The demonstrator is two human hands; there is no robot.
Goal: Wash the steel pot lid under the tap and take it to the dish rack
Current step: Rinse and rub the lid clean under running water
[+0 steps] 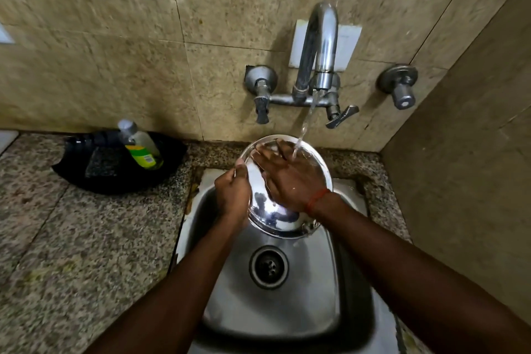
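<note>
A round shiny steel pot lid [275, 218] is held tilted over the steel sink [310, 296], under the tap [321, 46]. Water runs from the spout in a thin stream onto the lid's upper part. My left hand [232, 192] grips the lid's left rim. My right hand [290, 178] lies flat on the lid's face with fingers spread, a red thread around the wrist. No dish rack is in view.
A black tray [94, 172] with a dish-soap bottle [140, 146] sits on the granite counter [71, 238] at the left. Two tap handles and a separate wall valve [400, 86] stick out of the tiled wall. A side wall closes off the right.
</note>
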